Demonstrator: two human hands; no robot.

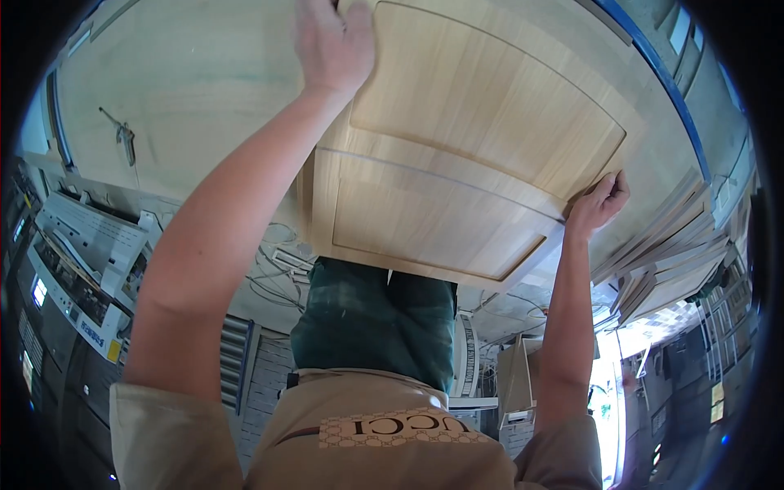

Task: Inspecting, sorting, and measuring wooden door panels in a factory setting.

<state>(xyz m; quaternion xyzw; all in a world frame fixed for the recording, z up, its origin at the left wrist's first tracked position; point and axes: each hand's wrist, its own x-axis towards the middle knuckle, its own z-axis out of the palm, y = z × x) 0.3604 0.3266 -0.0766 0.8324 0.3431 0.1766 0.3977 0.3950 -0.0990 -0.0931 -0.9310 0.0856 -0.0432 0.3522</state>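
Two pale wooden cabinet doors with recessed panels lie in front of me, the far door overlapping or butting against the near door; which of the two, I cannot tell. My left hand is at the far door's left edge, its thumb along the frame and its fingertips cut off by the upper rim of the view. At the same door's near right corner, my right hand has its fingers curled around the edge. The near door reaches over the table's front edge, close to my body.
A pale worktable spreads beneath the doors, with an air blow gun at its left. Stacked panels stand at the right. Below are loose cables, a roller conveyor and a white machine.
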